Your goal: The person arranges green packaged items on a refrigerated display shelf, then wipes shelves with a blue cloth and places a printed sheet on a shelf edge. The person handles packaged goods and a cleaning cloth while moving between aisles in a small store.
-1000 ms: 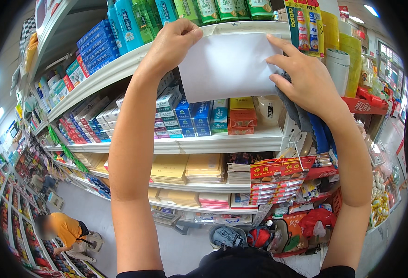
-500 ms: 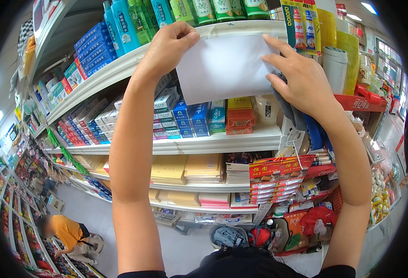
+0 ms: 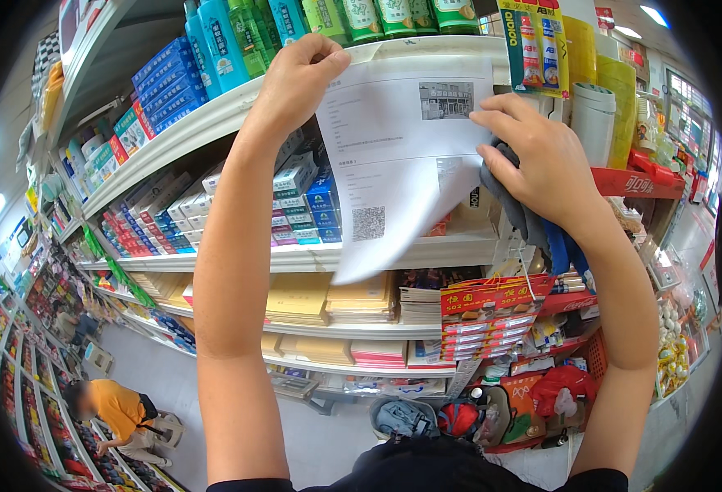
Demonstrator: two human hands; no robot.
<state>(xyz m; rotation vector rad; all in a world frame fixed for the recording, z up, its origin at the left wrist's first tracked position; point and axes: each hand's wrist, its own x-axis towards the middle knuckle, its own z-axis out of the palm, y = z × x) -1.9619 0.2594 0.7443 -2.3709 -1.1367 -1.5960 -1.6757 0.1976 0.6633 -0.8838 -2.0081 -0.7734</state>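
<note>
A white printed sheet of paper hangs in front of the shelf edge. It bears lines of text, a small building photo and a square code; its lower right part curls up toward me. My left hand pinches the sheet's upper left corner between thumb and fingers, against the shelf edge. At the sheet's right edge is my right hand, its fingers apart and the fingertips at the paper. A dark grey cloth hangs beneath the right hand.
Green and blue bottles stand above, beside a hanging glue pack. Small boxes and envelopes fill the lower shelves. Red glue cards hang at right. A person in an orange shirt is at lower left.
The sheet's lower half has dropped open, showing print where a blank white face was. My right hand has shifted slightly down and right; my left still pinches the corner.
</note>
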